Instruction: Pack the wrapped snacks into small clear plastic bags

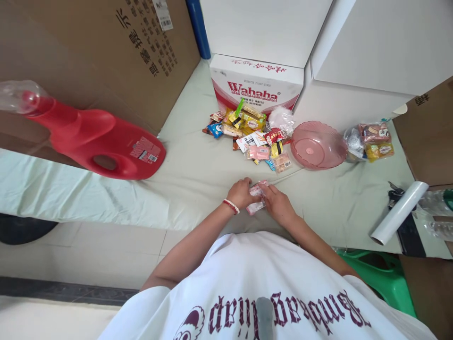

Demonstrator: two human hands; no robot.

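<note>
Both hands meet over the cloth near the table's front edge, on a small pink-and-clear snack packet (pixel 255 206). My left hand (pixel 241 192), with a red and white bracelet at its wrist, grips the packet's left side. From the right, my right hand (pixel 279 204) pinches the upper right part of it, and the fingers cover some of the wrapper. Beyond the hands lies a loose pile of wrapped snacks (pixel 252 123) in yellow, red, blue and pink. A see-through pink bowl (pixel 318 141) with a ribbed rim stands right of the pile.
Behind the pile stands a Wahaha water carton (pixel 256 85). A big red jug (pixel 106 141) lies at left against a brown cardboard box (pixel 106 56). Right of the bowl are more snack packets (pixel 378 139); a white roll (pixel 399 212) lies nearer the right edge, above a green stool (pixel 384 274).
</note>
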